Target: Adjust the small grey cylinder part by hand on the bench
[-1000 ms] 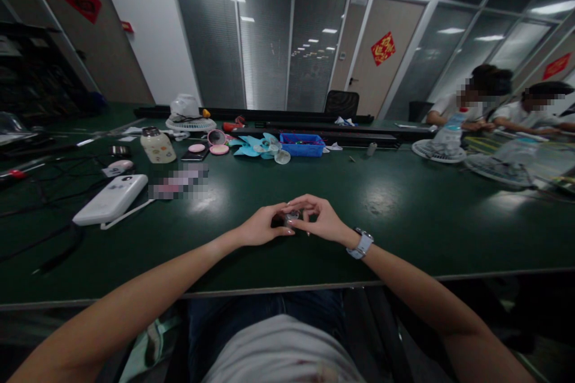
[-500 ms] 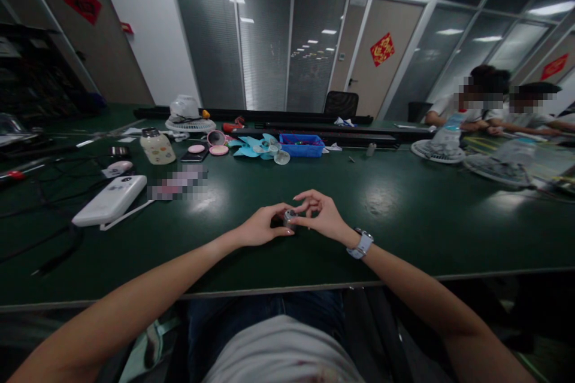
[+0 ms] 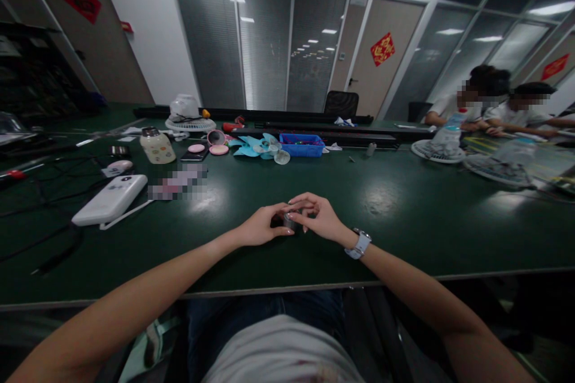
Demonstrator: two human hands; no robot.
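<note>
Where a green table [image 3: 426, 227] fills the foreground, a metal cylinder [image 3: 288, 225] is held near the front edge

Although the room is dim, a glass wall [image 3: 265, 42] and a door [image 3: 399, 24] can be made out at the back. Toward the far right, two people [image 3: 502, 111] are seated. Along the table's far side are set a cream bottle [image 3: 157, 148], a blue tray [image 3: 302, 152] and turquoise fan blades [image 3: 254, 147]; a white case [image 3: 110, 200] is placed farther left. Because the top is smooth and glossy, a dropped part could well roll.

By the left hand [image 3: 263, 226] the cylinder is clasped, the thumb laid along its near side and the fingers curved behind, tips partly hidden. By the right hand [image 3: 322, 218], the thumb is set against the cylinder's upper part, and the index finger is arched toward the left fingers; whether it pinches the metal cannot be told. Whether the cylinder touches the table cannot be told either. For good work, the left clasp should be made firm, the cylinder held upright, and pressure applied gently and squarely by the right thumb, so that tilting is avoided.
</note>
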